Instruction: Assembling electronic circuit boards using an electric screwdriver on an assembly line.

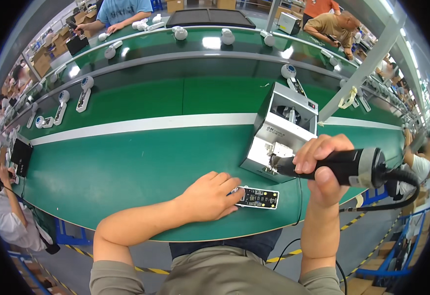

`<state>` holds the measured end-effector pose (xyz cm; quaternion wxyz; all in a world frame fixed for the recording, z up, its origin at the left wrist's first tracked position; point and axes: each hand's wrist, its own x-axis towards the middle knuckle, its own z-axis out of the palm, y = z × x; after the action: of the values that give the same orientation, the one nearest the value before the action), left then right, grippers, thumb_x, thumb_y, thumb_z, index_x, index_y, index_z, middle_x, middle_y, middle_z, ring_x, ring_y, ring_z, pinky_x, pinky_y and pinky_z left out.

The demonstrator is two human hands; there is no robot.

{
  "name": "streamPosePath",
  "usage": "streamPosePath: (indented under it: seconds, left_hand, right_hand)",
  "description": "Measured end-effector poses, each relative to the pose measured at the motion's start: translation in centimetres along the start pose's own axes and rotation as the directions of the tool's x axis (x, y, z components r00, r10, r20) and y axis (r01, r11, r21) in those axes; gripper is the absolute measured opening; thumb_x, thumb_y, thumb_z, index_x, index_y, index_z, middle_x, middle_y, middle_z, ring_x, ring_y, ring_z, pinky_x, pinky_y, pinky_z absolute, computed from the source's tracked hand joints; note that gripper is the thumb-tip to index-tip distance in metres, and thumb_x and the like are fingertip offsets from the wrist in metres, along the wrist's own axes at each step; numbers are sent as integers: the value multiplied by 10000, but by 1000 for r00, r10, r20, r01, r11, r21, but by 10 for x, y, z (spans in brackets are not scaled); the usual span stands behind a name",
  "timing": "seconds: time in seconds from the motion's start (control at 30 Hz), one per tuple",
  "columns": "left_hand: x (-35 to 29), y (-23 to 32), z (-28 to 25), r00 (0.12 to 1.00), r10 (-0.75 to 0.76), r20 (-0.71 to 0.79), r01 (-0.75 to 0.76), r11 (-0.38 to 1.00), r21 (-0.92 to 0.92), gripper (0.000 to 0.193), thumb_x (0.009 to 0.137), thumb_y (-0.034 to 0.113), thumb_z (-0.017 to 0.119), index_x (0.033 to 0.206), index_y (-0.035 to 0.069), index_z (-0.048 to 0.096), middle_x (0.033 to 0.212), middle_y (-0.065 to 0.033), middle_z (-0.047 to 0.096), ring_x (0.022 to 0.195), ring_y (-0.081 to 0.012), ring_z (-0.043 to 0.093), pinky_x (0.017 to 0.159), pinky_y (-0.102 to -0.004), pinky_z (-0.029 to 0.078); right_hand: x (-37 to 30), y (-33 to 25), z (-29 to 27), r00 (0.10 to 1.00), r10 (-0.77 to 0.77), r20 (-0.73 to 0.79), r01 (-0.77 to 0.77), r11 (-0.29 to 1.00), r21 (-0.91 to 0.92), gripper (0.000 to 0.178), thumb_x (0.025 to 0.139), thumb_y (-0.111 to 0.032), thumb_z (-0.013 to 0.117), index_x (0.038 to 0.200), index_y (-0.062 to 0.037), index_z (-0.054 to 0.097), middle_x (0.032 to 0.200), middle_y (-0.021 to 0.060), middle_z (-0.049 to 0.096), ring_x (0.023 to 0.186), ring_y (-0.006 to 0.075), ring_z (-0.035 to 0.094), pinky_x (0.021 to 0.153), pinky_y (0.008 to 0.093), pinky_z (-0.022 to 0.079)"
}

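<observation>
My right hand (pixel 327 152) is closed round a black electric screwdriver (pixel 355 166), held nearly level with its cable running off to the right. Its tip points left, at the front of a silver screw feeder (pixel 259 150); whether it touches a screw there is too small to tell. On the green table, my left hand (pixel 211 196) grips the left end of a white housing with a black circuit board (pixel 261 198) in it. The fingers cover that end, while the board's right part shows, with several yellow spots.
Behind the green table (pixel 126 157) runs a green conveyor (pixel 146 96) carrying several white camera units (pixel 85 91). A metal post (pixel 367 66) rises right of the feeder. At far left stands a black box (pixel 21 153) near a co-worker (pixel 11 211); other people sit across the line.
</observation>
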<state>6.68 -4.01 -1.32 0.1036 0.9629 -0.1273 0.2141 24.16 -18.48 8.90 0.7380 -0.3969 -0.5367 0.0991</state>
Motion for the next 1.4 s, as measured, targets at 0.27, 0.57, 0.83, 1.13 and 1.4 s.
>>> streamPosePath:
  seconds: [0.27,0.57,0.83,1.13,1.4]
  left_hand:
    - [2,-5,2,997,-27,71,29,999,-27,312,778,239,648,1042,85,592,1029,-58,543,874,-216,495,755,-311,421]
    - [3,-7,2,996,-28,80,32,998,-53,304,775,241,650,1033,85,609,1039,-52,549,885,-214,502,751,-314,425]
    - [5,-13,8,1000,13,-3,-13,995,-97,277,767,235,646,987,74,597,941,-63,518,815,-217,473,725,-318,408]
    - [11,-13,10,998,-7,64,14,994,-105,278,767,242,650,994,87,608,981,-54,536,838,-218,490,740,-320,421]
    - [16,-16,16,997,-4,80,11,996,-85,275,774,248,655,1003,101,619,1020,-46,558,841,-211,501,734,-318,431]
  right_hand:
    - [-18,7,2,987,160,29,-162,977,140,270,810,-211,620,987,-36,515,649,52,560,560,159,551,562,268,488]
    - [-31,29,14,981,182,-72,-156,948,278,284,740,-101,659,969,8,531,619,95,573,532,163,553,517,261,491]
    - [-25,29,21,961,273,49,-277,954,115,272,776,-187,670,941,-40,512,633,67,570,541,154,550,540,267,487]
    - [-30,31,12,964,265,-31,-262,962,80,297,781,-193,679,974,-33,520,626,74,570,533,160,551,536,266,488]
    - [-4,-16,-21,972,-38,-234,74,986,148,321,792,-159,669,1053,-29,536,671,66,573,607,178,590,612,292,502]
